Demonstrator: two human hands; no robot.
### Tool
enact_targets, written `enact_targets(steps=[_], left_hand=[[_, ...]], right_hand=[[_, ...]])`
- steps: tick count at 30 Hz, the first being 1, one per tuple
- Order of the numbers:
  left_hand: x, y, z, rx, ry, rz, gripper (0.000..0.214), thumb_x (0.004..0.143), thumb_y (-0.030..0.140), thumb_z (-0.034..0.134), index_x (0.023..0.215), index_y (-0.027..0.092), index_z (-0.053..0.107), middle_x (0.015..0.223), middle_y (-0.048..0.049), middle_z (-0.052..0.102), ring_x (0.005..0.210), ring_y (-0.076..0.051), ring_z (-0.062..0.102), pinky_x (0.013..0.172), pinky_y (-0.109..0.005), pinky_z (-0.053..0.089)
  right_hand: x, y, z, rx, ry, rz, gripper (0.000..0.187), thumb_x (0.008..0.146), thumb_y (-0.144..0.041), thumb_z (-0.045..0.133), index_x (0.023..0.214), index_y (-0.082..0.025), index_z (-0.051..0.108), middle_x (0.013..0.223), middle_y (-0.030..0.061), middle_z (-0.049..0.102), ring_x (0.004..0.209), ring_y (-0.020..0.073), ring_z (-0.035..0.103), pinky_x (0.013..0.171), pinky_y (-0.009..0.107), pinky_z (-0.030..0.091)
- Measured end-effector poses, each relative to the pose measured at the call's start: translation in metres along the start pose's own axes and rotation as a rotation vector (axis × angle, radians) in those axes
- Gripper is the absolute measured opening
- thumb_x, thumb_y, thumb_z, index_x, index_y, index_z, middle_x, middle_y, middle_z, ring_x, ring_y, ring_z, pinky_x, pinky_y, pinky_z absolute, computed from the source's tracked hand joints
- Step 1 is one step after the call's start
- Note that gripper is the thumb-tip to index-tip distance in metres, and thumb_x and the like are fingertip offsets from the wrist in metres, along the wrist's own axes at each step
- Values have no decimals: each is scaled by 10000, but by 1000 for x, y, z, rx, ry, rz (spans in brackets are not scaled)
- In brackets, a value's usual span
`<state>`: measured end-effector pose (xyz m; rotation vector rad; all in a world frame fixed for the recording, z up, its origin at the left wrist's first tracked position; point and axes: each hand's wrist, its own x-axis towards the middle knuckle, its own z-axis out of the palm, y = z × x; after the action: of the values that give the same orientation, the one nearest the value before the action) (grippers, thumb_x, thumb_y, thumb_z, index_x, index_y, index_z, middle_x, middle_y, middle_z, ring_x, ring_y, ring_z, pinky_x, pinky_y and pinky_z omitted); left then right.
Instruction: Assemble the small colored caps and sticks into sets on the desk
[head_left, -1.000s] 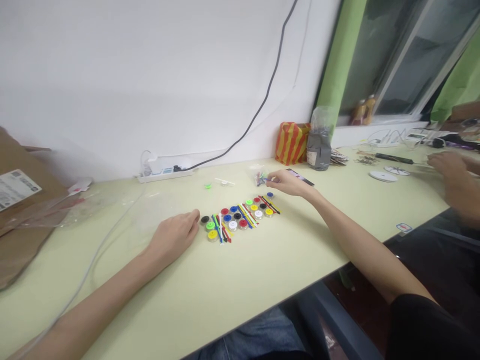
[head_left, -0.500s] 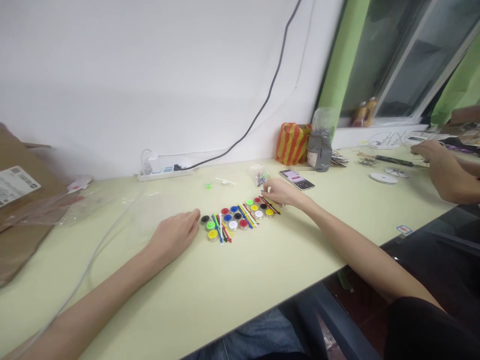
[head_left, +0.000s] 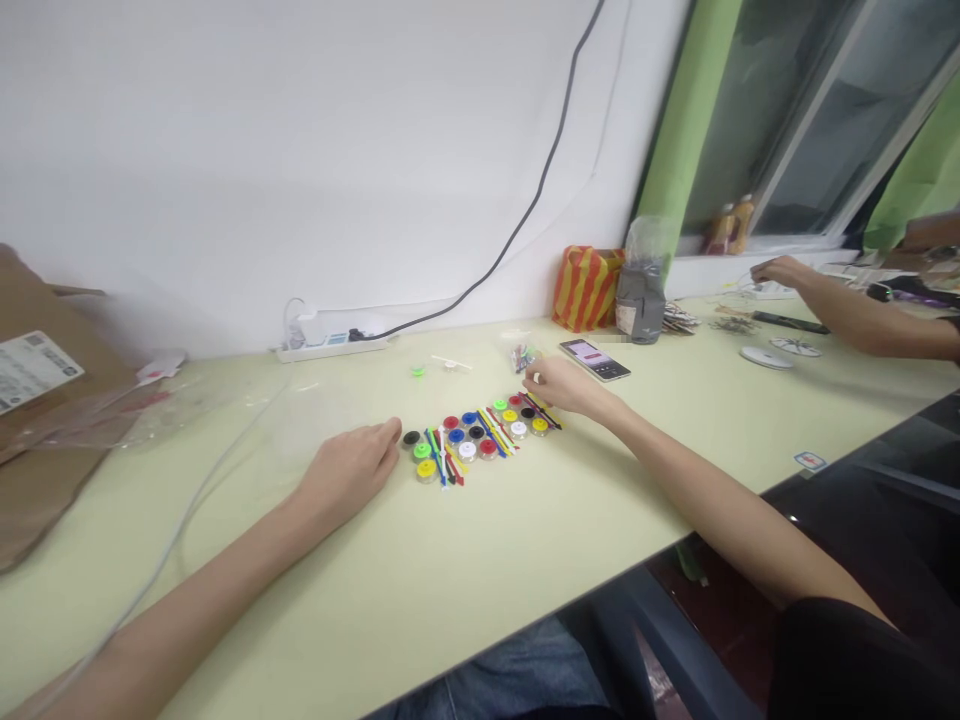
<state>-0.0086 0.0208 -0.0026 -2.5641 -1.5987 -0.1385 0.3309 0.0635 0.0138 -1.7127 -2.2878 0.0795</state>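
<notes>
Several small round caps in red, blue, green, yellow, white and black [head_left: 475, 433] lie in rows on the pale green table [head_left: 465, 570], with thin coloured sticks [head_left: 495, 431] laid across them. My left hand [head_left: 349, 470] rests on the table just left of the black cap, fingers loosely curled, holding nothing. My right hand [head_left: 559, 385] hovers over the right end of the rows, fingers pinched on a small white piece. A small clear bag of coloured bits [head_left: 520, 355] lies just behind it.
A phone [head_left: 595, 359] lies right of my right hand. At the wall stand a power strip [head_left: 330, 345], a striped orange bag [head_left: 586, 288] and a grey packet [head_left: 640, 292]. Cardboard [head_left: 37, 400] lies at the left. Another person's arm [head_left: 832, 305] reaches over the far right.
My right hand drew back from near the small bag to the right end of the rows. The other person's hand at the far right moved toward the window sill. My left hand stayed still.
</notes>
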Motion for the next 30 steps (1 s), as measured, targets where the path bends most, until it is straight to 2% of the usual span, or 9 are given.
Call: enact_targets(steps=[7,11,14,17,20,22,26,30], left_hand=[[1,-2,3,15,4,7,220,971,284,271,930,225,480,823,-59,650,710,-228,600,599,-323,320],[1,-2,5,11,19,11,210,981,267,279,929,223,478,819,-59,647,707,-222,600,597,-320,315],[0,-1,7,-7,43,8,209,983,252,296,923,218,494,814,-62,646,702,-215,601,606,-321,332],[-2,1,7,-15,46,7,205,980,241,312,933,213,510,837,-69,655,752,-219,620,634,-326,368],[-3,3,6,-9,47,13,213,982,227,306,937,213,514,864,-75,663,771,-226,630,645,-334,383],[-5,3,5,10,46,25,219,983,212,297,941,212,511,873,-76,664,773,-232,634,646,-340,384],[-7,3,4,38,42,45,206,968,176,303,956,210,506,894,-78,667,801,-239,643,663,-347,393],[-7,3,5,38,49,47,200,971,179,317,976,210,514,910,-86,668,827,-244,649,676,-347,402]], right_hand=[[-1,0,-6,43,32,7,240,932,-255,482,873,-158,694,788,87,713,694,178,617,618,251,352],[-1,-2,-1,116,111,-37,227,945,-274,476,930,-169,676,811,59,713,701,162,619,647,242,370],[6,-15,7,170,149,-90,237,967,-258,443,1045,-184,655,843,40,718,728,155,631,684,237,390],[26,-41,16,79,124,-173,289,981,-241,433,1201,-210,618,931,54,734,848,186,659,746,261,411],[61,-72,27,-82,45,-286,383,977,-253,467,1349,-215,552,1169,105,700,1075,244,637,845,300,428],[87,-91,34,-108,6,-332,446,958,-271,517,1400,-206,517,1264,133,655,1125,263,623,878,310,438],[127,-116,50,-112,-24,-334,434,965,-316,508,1378,-183,536,1270,179,634,1119,296,626,867,346,463],[136,-129,62,-86,-52,-324,308,941,-324,544,1185,-167,646,1178,174,671,1027,285,650,806,335,470]])
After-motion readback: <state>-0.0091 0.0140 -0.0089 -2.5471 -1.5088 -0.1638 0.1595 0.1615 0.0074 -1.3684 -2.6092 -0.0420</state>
